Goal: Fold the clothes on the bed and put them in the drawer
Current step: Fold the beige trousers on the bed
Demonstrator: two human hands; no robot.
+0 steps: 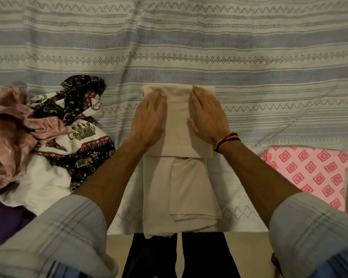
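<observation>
Beige cotton garment (179,177), folded into a long narrow strip, lies in the middle of the bed (269,67) on its pale blue-and-white striped woven bedcover, with its near end hanging slightly over the bed's edge. Its far part is doubled back on itself, making a thicker rectangle on top. The left hand (149,119) lies flat on the left side of that doubled part, fingers straight and together, pressing down; its grip is open and has hold of nothing. The right hand (206,117) lies flat on the right side in the same way, fingers straight, palm down on the cloth, and grasps nothing. A black-and-orange cord bracelet (227,140) sits on the right wrist. Both forearms come out of rolled-up light grey checked sleeves (68,227).

To the left of the garment is an unfolded heap: a crumpled pink cloth (10,125), a black-and-white elephant-print fabric (78,127), a white piece (38,187) and a dark purple one (2,221). On the right, near the bed's edge, lies a folded pink garment with a diamond pattern (309,171), well apart from the beige one.
</observation>
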